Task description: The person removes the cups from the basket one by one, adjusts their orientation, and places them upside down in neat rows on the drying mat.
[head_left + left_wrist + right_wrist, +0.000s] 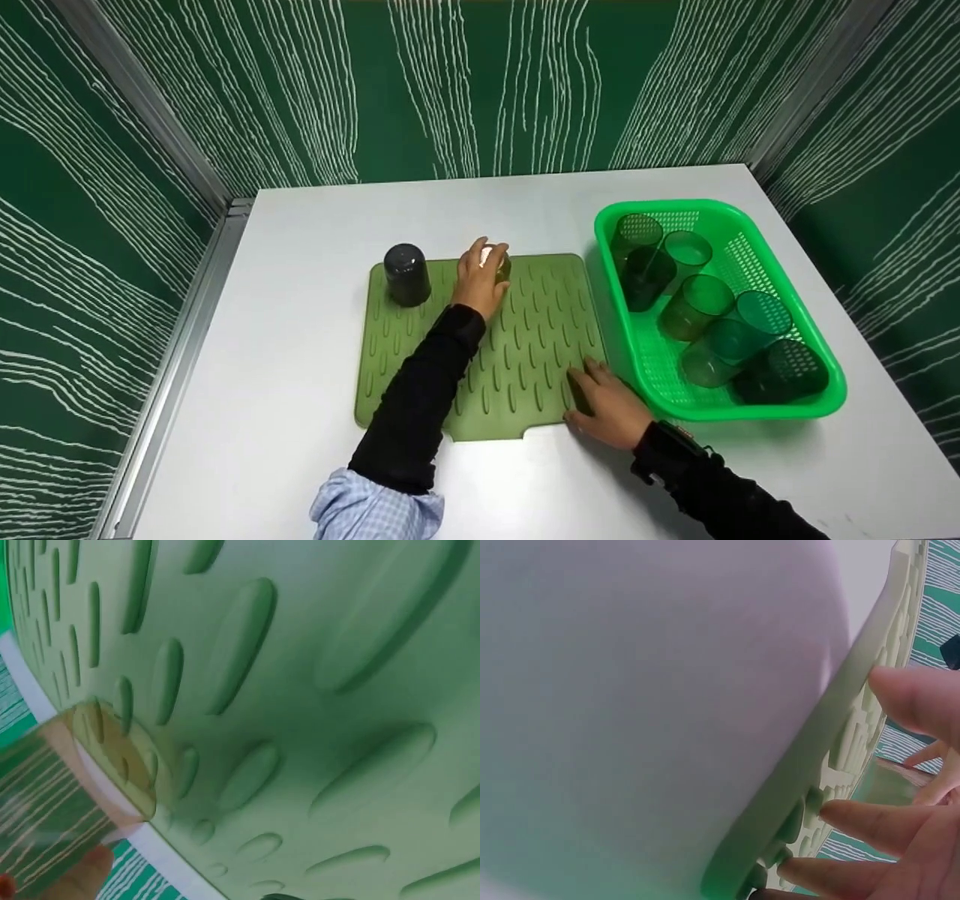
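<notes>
My left hand (480,285) grips an amber see-through glass (501,268) from above, near the back edge of the green drying mat (525,360). In the left wrist view the rim of this glass (67,787) appears to meet the ridged mat, with fingertips (86,874) along its side. To its left a dark glass (407,277) stands upside down on the mat. My right hand (609,406) rests on the mat's right front edge, its fingers spread and holding nothing; the right wrist view shows fingertips (840,814) against the mat's ridges.
A bright green plastic basket (731,414) stands on the right, beside the mat. Several tinted glasses lie or lean in it, among them an amber one (697,304) and a teal one (763,311). The white table (262,337) meets green, white-streaked walls (510,90).
</notes>
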The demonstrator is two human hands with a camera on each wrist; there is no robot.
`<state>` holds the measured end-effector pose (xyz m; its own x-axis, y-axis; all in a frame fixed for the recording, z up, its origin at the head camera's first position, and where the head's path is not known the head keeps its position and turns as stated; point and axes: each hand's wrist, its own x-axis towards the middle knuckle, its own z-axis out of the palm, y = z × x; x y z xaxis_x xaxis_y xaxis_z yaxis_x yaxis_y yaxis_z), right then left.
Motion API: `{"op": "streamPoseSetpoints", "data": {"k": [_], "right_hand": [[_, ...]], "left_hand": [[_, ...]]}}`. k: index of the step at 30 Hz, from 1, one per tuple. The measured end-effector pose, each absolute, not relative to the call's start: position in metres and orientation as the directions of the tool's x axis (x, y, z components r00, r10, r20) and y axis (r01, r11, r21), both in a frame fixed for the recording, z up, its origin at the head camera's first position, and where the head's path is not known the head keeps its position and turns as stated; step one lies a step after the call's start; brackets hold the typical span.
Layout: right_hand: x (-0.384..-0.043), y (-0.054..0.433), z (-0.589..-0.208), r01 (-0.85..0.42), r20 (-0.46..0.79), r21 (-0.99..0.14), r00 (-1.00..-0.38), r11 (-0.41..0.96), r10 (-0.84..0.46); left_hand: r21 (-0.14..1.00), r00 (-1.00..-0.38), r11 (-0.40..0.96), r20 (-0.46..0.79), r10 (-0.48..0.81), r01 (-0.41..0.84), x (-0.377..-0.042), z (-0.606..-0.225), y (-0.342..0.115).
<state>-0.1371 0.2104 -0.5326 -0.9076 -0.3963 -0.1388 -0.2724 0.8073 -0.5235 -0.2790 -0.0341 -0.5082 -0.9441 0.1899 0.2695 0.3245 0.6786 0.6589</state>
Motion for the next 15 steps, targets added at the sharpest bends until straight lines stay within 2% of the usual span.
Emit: {"op": "streamPoseSetpoints", "data": {"k": [5,15], "right_hand": [[-0.137,0.21,-0.532,-0.278,-0.138,-0.522,-0.905,0.807,-0.401],[-0.138,0.209,-0.531,-0.271,-0.144,-0.519,-0.907,0.81,-0.396]], "left_hand": [[0.678,-0.955,0.673,0.227,0.188,0.294,-0.282,-0.509,-0.037],[0.625,-0.979,0.754,0.1,0.179,0.202,-0.287,-0.496,-0.043]]}}
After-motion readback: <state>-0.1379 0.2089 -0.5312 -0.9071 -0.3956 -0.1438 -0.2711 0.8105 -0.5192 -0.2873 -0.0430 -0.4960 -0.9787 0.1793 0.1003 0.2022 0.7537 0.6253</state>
